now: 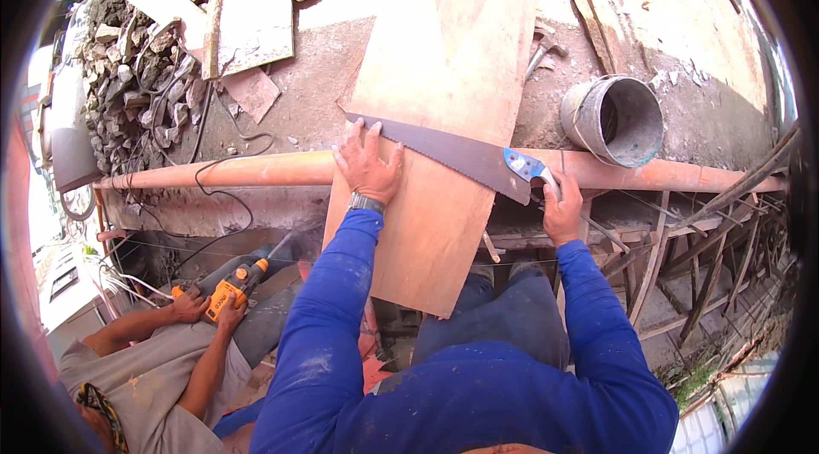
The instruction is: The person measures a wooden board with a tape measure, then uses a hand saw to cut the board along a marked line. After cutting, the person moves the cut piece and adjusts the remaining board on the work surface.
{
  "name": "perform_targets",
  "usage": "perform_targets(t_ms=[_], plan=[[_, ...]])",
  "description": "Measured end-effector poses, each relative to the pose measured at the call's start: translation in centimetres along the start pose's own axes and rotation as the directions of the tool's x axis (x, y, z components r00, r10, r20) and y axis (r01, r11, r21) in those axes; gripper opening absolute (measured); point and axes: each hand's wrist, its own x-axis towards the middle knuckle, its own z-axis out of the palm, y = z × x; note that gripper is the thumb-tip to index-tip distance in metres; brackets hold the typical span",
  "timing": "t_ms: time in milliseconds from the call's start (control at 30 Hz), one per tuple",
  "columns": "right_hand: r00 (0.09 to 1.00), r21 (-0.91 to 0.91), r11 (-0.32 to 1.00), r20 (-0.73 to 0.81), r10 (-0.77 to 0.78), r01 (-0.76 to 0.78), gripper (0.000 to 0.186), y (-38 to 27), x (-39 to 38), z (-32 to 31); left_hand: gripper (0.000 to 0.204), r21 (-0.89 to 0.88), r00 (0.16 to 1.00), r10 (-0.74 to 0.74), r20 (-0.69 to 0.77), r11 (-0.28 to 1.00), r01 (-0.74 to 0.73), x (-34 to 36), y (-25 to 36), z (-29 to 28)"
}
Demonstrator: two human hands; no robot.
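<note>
A long plywood board (pixel 414 236) lies across the pipe and the ground, its near end jutting out in front of my legs. Across its face rests a handsaw (pixel 452 151), dark blade flat and toothed edge toward me. My right hand (pixel 561 208) is wrapped around the saw's blue and white handle, just off the board's right edge. My left hand (pixel 368 165) presses on the board with its fingers spread, fingertips over the blade's tip end. A watch sits on that wrist.
An orange pipe (pixel 222 172) runs crosswise under the board. To the right stand a dirty bucket (pixel 580 113) and a hammer (pixel 544 46). Broken rubble (pixel 141 78) and a white board (pixel 256 14) lie left. A co-worker, lower left, holds a yellow power drill (pixel 229 290); a cord trails nearby.
</note>
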Motion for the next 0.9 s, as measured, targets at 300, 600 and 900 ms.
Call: perform_targets(t_ms=[300, 600, 900], plan=[[0.999, -0.042, 0.998, 0.001, 0.045, -0.045, 0.027, -0.67, 0.39, -0.04, 0.061, 0.026, 0.999, -0.006, 0.039, 1.000, 0.005, 0.11, 0.13, 0.07], [0.998, -0.033, 0.998, -0.038, 0.045, -0.046, 0.030, -0.91, 0.41, 0.10, 0.061, 0.041, 0.999, 0.011, 0.042, 0.999, -0.013, 0.18, 0.29, -0.10], [0.997, -0.077, 0.997, -0.075, -0.015, 0.009, 0.032, -0.40, 0.32, 0.45, 0.060, 0.027, 0.998, 0.020, 0.051, 0.999, -0.022, 0.40, 0.36, -0.01]])
